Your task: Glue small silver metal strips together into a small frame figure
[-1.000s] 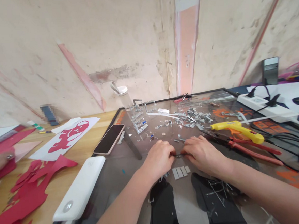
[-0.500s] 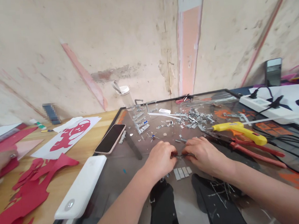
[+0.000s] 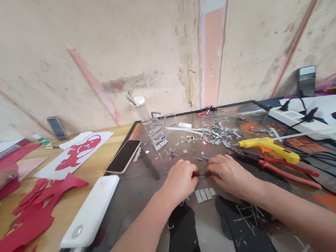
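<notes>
1. Here, our left hand (image 3: 182,180) and right hand (image 3: 230,175) pinch a thin grey strip (image 3: 202,176) between them, fingers narrowed.
2. We hold it just beyond four flat pieces (image 3: 205,194) on the dark tabletop (image 3: 127,198).
3. Red-handled pliers (image 3: 264,164) lie rightward.

A scuffed, cream wall (image 3: 150,35) faces you at twelve o'clock.
A pink-and-white strip (image 3: 212,53) climbs it before one; your wooden tabletop (image 3: 69,202) spreads at ten.

Metal scraps (image 3: 221,132) litter a dark, glossy tabletop (image 3: 130,205), alongside four pale rectangular pieces (image 3: 202,195) in a row, a yellow glue gun (image 3: 268,144), red-handled pliers (image 3: 289,175) and a phone (image 3: 124,156).
</notes>
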The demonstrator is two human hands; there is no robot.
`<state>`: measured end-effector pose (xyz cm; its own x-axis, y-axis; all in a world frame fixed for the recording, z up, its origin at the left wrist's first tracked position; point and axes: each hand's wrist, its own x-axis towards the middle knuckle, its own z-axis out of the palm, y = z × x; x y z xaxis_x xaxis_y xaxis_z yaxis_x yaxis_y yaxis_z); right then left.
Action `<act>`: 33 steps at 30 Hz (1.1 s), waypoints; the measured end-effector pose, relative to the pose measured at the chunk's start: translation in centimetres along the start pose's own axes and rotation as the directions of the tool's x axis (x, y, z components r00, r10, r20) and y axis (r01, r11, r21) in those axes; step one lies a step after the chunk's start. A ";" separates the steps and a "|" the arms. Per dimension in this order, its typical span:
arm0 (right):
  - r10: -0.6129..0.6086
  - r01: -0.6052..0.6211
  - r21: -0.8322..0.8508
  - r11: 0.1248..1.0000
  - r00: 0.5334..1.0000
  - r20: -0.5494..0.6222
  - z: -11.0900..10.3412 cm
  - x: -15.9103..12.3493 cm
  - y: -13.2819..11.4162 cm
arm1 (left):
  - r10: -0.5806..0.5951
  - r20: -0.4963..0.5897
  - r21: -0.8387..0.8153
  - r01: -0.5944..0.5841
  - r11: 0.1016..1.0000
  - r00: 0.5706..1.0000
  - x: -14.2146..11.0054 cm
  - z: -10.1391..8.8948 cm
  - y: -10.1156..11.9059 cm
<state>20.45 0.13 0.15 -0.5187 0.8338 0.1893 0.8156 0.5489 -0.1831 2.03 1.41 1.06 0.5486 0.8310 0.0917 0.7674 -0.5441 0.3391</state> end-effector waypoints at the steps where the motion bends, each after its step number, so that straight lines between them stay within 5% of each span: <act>1: -0.002 0.002 0.003 1.000 1.000 0.002 0.0 0.0 0.0 | 0.002 -0.001 0.003 -0.002 1.000 1.000 0.0 0.0 0.0; 33: 0.030 -0.026 0.087 0.996 0.999 -0.038 -0.7 0.0 -0.3 | 0.021 0.013 0.053 -0.021 0.998 1.000 -0.1 0.0 0.0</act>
<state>20.39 -0.09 0.91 -0.4841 0.8468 0.2206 0.8035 0.5300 -0.2712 1.94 1.33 1.05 0.5687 0.8180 0.0868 0.7719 -0.5671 0.2872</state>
